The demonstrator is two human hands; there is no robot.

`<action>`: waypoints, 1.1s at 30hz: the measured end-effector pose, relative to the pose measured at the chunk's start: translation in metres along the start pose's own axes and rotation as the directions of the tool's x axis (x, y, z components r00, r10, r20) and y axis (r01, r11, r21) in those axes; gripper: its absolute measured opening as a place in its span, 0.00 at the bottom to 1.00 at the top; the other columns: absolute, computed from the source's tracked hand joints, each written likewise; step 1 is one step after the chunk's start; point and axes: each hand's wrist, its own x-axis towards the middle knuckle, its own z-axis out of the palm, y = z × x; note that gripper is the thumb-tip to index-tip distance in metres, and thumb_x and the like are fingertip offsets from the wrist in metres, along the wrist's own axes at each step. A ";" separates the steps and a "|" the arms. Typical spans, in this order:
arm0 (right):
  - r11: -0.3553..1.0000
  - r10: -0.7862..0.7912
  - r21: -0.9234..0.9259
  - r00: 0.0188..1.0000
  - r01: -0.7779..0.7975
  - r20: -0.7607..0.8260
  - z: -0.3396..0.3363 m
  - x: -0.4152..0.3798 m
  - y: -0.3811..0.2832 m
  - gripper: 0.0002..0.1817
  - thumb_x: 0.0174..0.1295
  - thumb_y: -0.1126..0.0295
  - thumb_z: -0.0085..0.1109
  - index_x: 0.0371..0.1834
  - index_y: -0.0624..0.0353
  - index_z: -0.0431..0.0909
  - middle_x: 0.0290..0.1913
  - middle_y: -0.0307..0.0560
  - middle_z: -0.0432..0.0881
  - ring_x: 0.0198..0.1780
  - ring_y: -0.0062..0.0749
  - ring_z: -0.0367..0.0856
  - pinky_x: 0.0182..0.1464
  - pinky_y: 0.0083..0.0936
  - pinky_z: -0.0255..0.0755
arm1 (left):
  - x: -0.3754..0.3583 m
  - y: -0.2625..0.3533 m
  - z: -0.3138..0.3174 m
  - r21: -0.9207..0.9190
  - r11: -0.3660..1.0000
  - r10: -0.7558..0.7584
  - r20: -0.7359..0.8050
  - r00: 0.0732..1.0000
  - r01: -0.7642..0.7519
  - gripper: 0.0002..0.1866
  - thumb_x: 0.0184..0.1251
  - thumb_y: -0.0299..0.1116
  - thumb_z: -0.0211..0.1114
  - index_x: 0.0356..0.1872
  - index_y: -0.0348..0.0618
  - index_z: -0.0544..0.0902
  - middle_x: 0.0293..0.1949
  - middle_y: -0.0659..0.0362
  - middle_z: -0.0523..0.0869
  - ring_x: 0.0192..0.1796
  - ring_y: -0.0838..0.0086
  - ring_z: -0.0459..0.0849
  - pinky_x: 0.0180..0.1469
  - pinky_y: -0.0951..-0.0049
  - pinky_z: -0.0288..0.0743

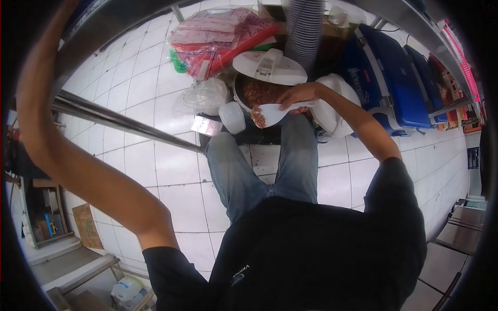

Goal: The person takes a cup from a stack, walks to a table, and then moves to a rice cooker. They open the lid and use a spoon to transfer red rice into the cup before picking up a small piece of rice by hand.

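Note:
My right hand [299,97] is closed around the handle of a white rice paddle [278,111]. Reddish-brown food, like cooked rice, clings to the paddle's left end. Just behind it stands a round pot [236,94] with its white lid [270,67] tilted up; more of the same reddish food [258,92] lies inside. A white plastic tub [232,117] is left of the paddle, apart from it. My left arm reaches up along the left side, and its hand lies beyond the top edge, out of sight.
A metal bar [129,120] crosses at the left. Beside the pot are clear plastic lids [205,95], a pink-and-white packet [206,126] and a white round lid or container [337,103]. Behind rise stacked cups [303,33] and a red plastic bag [218,39]. Blue coolers [399,78] stand right.

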 end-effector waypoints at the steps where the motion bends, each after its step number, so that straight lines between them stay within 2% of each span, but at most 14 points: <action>1: 1.000 0.014 -0.017 1.000 -0.013 0.024 0.007 0.000 0.000 0.14 0.67 0.58 0.58 0.48 0.55 0.77 0.22 0.32 0.71 0.19 0.14 0.66 0.19 0.16 0.58 | -0.006 0.004 -0.003 -0.096 0.995 -0.029 -0.036 0.999 0.025 0.61 0.50 0.72 0.67 0.70 0.25 0.59 0.64 0.38 0.73 0.63 0.54 0.78 0.66 0.56 0.70; 3: 0.999 0.011 -0.040 0.996 -0.007 0.085 0.022 0.002 0.004 0.14 0.67 0.59 0.58 0.47 0.55 0.78 0.21 0.32 0.71 0.18 0.14 0.65 0.18 0.16 0.57 | -0.016 0.005 0.001 -0.188 0.977 -0.142 -0.191 0.971 0.106 0.65 0.51 0.72 0.67 0.74 0.27 0.48 0.72 0.40 0.59 0.67 0.52 0.72 0.66 0.52 0.70; 5: 0.999 -0.017 -0.038 0.985 0.024 0.170 0.042 0.005 0.016 0.13 0.66 0.60 0.58 0.46 0.56 0.79 0.20 0.33 0.72 0.16 0.13 0.65 0.16 0.15 0.56 | -0.052 -0.017 0.028 -0.129 0.987 -0.154 -0.523 0.839 0.101 0.43 0.59 0.50 0.66 0.66 0.30 0.60 0.65 0.44 0.65 0.63 0.59 0.75 0.63 0.61 0.73; 6: 0.999 -0.049 0.001 0.987 0.049 0.154 0.056 -0.001 0.015 0.13 0.66 0.60 0.59 0.45 0.58 0.79 0.20 0.33 0.73 0.16 0.12 0.66 0.16 0.14 0.56 | -0.081 -0.032 0.047 -0.051 0.997 -0.073 -0.707 0.703 0.052 0.21 0.66 0.29 0.66 0.58 0.31 0.77 0.52 0.46 0.82 0.54 0.68 0.83 0.60 0.73 0.76; 7: 0.996 -0.088 0.015 0.983 0.087 0.161 0.066 -0.007 0.015 0.14 0.66 0.60 0.60 0.45 0.58 0.79 0.20 0.33 0.73 0.16 0.12 0.66 0.16 0.14 0.56 | -0.113 -0.044 0.070 -0.285 0.947 -0.101 -0.702 0.705 -0.149 0.18 0.64 0.25 0.67 0.54 0.28 0.77 0.49 0.47 0.83 0.53 0.67 0.83 0.60 0.71 0.77; 8: 0.992 -0.127 0.030 0.978 0.124 0.166 0.075 -0.014 0.014 0.14 0.66 0.60 0.60 0.46 0.59 0.79 0.20 0.33 0.73 0.16 0.12 0.66 0.16 0.14 0.56 | -0.155 -0.048 0.102 -0.350 0.929 -0.125 -0.611 0.782 -0.125 0.19 0.64 0.24 0.67 0.55 0.32 0.77 0.48 0.51 0.83 0.54 0.67 0.82 0.59 0.68 0.76; 9: 0.986 -0.165 0.044 0.972 0.160 0.168 0.082 -0.021 0.014 0.14 0.66 0.60 0.60 0.46 0.59 0.79 0.20 0.33 0.73 0.16 0.12 0.66 0.16 0.14 0.55 | -0.189 -0.042 0.117 -0.161 0.979 -0.173 -0.310 0.935 0.128 0.18 0.61 0.24 0.70 0.52 0.35 0.79 0.46 0.54 0.84 0.53 0.68 0.81 0.58 0.68 0.74; 10: 0.979 -0.202 0.058 0.970 0.196 0.135 0.090 -0.028 0.016 0.16 0.67 0.59 0.59 0.47 0.60 0.79 0.20 0.34 0.73 0.16 0.12 0.66 0.16 0.13 0.56 | -0.210 -0.027 0.125 -0.030 0.956 -0.293 0.002 0.956 0.293 0.12 0.65 0.23 0.65 0.49 0.37 0.81 0.51 0.59 0.83 0.57 0.70 0.80 0.61 0.71 0.73; 11: 0.975 -0.222 0.041 0.969 0.219 0.106 0.096 -0.033 0.018 0.16 0.67 0.59 0.58 0.47 0.60 0.80 0.19 0.34 0.73 0.16 0.11 0.66 0.16 0.13 0.56 | -0.234 -0.030 0.140 -0.299 0.866 -0.345 0.221 0.912 0.400 0.12 0.64 0.21 0.65 0.48 0.35 0.82 0.49 0.59 0.83 0.55 0.73 0.80 0.58 0.73 0.72; 13: 0.965 -0.262 0.001 0.964 0.262 0.035 0.105 -0.046 0.021 0.16 0.68 0.59 0.58 0.47 0.61 0.80 0.19 0.34 0.74 0.16 0.11 0.66 0.17 0.13 0.56 | -0.276 -0.027 0.165 -0.530 0.593 -0.486 0.366 0.794 0.607 0.11 0.62 0.24 0.69 0.45 0.35 0.83 0.43 0.56 0.83 0.47 0.72 0.82 0.54 0.74 0.74; 16: 0.959 -0.282 0.009 0.959 0.282 0.022 0.113 -0.058 0.027 0.17 0.70 0.59 0.56 0.50 0.61 0.80 0.19 0.34 0.74 0.16 0.11 0.66 0.18 0.13 0.57 | -0.290 -0.015 0.163 -0.571 0.462 -0.435 0.521 0.734 0.679 0.13 0.63 0.23 0.69 0.49 0.35 0.83 0.44 0.56 0.83 0.47 0.72 0.82 0.54 0.75 0.74; 19: 0.954 -0.299 -0.016 0.954 0.299 0.017 0.121 -0.063 0.032 0.17 0.71 0.59 0.55 0.53 0.61 0.79 0.19 0.34 0.74 0.15 0.11 0.66 0.18 0.13 0.57 | -0.286 -0.011 0.164 -0.574 0.516 -0.345 0.541 0.767 0.636 0.15 0.61 0.23 0.69 0.50 0.36 0.84 0.45 0.56 0.83 0.47 0.71 0.83 0.53 0.74 0.74; 22: 0.958 -0.285 -0.035 0.958 0.285 0.010 0.127 -0.066 0.033 0.18 0.71 0.59 0.54 0.53 0.61 0.79 0.19 0.34 0.74 0.15 0.10 0.66 0.18 0.13 0.57 | -0.272 -0.010 0.160 -0.520 0.722 -0.156 0.521 0.839 0.457 0.15 0.60 0.23 0.70 0.49 0.39 0.86 0.45 0.55 0.83 0.48 0.69 0.83 0.51 0.73 0.75; 33: 0.956 -0.283 -0.084 0.959 0.282 -0.002 0.127 -0.068 0.038 0.20 0.71 0.54 0.55 0.52 0.59 0.80 0.19 0.34 0.75 0.15 0.11 0.67 0.18 0.12 0.59 | -0.272 -0.008 0.172 -0.454 0.874 0.057 0.448 0.892 0.172 0.17 0.53 0.20 0.69 0.45 0.44 0.88 0.41 0.59 0.84 0.44 0.65 0.82 0.45 0.66 0.75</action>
